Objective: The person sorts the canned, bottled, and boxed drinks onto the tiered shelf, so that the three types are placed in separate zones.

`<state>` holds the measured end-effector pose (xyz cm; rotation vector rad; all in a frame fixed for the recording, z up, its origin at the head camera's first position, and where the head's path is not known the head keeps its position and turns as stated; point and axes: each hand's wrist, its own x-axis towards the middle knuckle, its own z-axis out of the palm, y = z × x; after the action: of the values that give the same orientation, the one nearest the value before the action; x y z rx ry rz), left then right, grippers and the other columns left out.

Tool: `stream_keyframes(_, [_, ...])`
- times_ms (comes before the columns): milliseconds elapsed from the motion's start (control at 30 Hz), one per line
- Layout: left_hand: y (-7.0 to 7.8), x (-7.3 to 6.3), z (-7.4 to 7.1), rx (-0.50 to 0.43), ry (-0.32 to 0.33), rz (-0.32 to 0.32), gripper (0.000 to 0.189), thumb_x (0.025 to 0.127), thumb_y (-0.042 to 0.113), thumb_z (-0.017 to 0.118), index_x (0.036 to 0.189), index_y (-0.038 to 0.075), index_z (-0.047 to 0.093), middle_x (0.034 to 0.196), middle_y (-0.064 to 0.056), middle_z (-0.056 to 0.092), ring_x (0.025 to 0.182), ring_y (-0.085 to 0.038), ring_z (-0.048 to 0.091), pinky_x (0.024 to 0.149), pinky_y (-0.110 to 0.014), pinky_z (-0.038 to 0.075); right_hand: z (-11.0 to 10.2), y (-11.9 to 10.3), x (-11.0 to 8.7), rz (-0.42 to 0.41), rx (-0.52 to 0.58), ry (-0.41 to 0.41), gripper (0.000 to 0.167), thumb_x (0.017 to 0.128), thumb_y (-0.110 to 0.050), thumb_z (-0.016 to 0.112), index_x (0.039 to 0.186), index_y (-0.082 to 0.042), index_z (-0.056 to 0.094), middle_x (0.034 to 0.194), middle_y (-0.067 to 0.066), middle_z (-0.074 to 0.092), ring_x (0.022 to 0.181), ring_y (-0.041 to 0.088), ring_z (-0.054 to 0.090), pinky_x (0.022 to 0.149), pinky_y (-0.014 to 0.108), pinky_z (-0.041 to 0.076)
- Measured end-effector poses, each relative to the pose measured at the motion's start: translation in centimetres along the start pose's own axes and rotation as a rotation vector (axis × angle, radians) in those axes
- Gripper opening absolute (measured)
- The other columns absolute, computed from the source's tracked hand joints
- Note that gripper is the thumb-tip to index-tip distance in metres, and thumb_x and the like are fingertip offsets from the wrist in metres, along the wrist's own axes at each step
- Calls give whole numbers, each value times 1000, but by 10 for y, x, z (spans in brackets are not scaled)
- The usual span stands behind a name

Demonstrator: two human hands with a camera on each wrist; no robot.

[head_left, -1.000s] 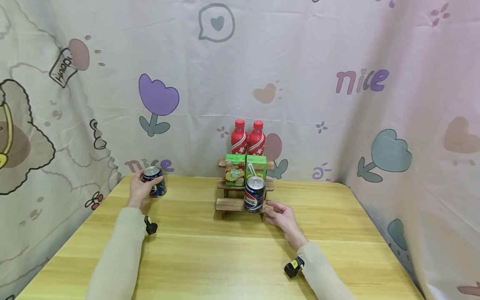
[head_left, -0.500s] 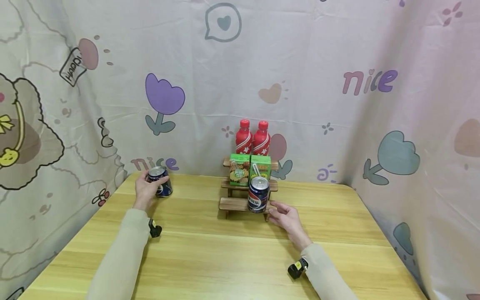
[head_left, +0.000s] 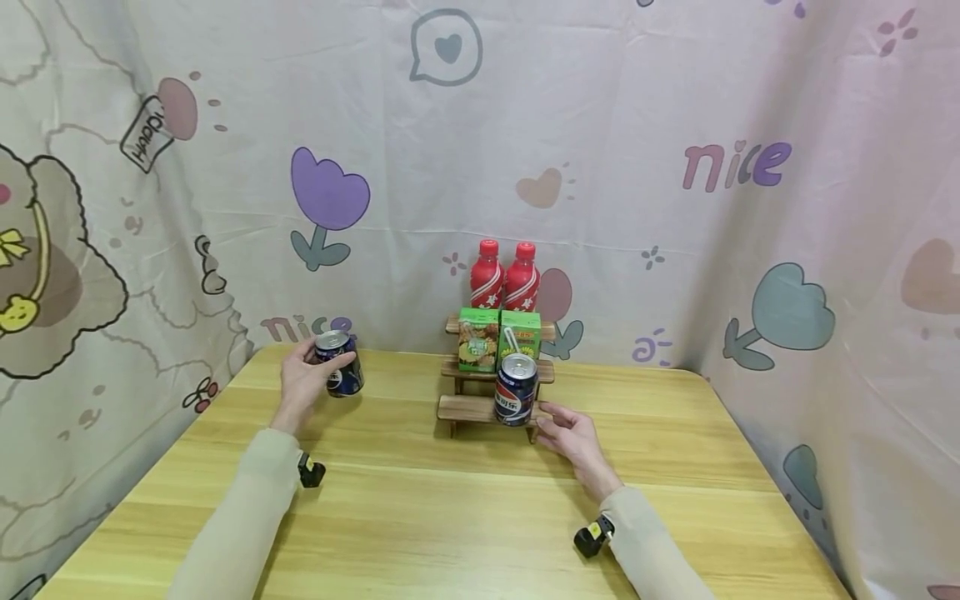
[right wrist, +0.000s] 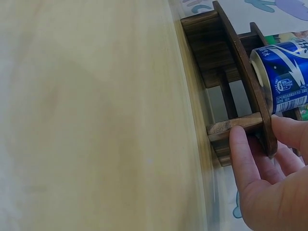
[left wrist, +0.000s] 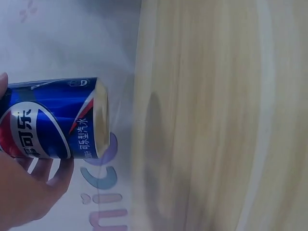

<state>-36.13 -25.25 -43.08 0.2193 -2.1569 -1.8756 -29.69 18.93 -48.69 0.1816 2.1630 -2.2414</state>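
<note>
My left hand grips a dark blue cola can, thumb and fingers around its sides. In the left wrist view that can appears raised, its base apart from the tabletop. A three-step wooden rack stands near the table's middle. The right hand holds the right end of its lowest step, as the right wrist view shows: the thumb lies along the step's upper side, a fingertip against the leg. A second cola can stands upright on that step, close beside the right thumb.
Two green drink cartons fill the middle step. Two red bottles stand on the top step. Behind the wooden table hangs a printed curtain, which also closes off both sides.
My left hand has lifted the cola can slightly and carried it to the right. The right hand stays at the rack. Early on, the head view shifted a little.
</note>
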Motion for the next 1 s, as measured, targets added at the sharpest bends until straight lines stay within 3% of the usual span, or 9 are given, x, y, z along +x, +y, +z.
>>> stream_keyframes(200, [1,-7,9,8,-16,50,89,74,37,86,149,15,43,142,-11,55,122,-15,56,110,-38,42,1,0,1,5,8,8,42,91,-1,65,132,3,58,135,27,54,101,27,69,87,35,57])
stream_keyframes(367, [7,-18,17,27,-19,75,81,76,36,85,145,15,49,138,-12,59,108,-3,58,107,-36,44,1,0,1,6,3,12,41,91,-1,66,131,3,59,133,27,55,98,25,69,86,35,58])
stream_keyframes(500, [14,-25,24,52,-34,92,78,75,39,85,142,16,52,134,-11,62,105,-3,60,102,-30,48,1,0,1,6,6,12,42,90,-1,66,131,3,59,132,27,55,97,25,70,86,35,58])
stream_keyframes(733, [19,-31,39,73,-66,133,89,72,44,86,146,13,47,133,-11,63,114,-15,61,99,-29,50,1,0,0,10,7,14,42,90,-2,67,131,3,59,130,26,55,96,24,70,86,35,58])
stream_keyframes(867, [23,-35,48,85,-54,192,77,72,42,87,137,13,57,124,-12,68,98,-6,64,83,-16,52,1,-1,0,13,6,14,41,90,-2,66,131,2,59,129,25,56,95,23,70,85,34,58])
stream_keyframes(1000, [26,-40,56,95,-49,248,66,71,40,88,127,14,65,115,-12,71,89,-6,65,77,-16,52,1,-1,0,14,4,13,41,90,-2,66,131,3,59,130,26,56,95,23,70,84,33,58])
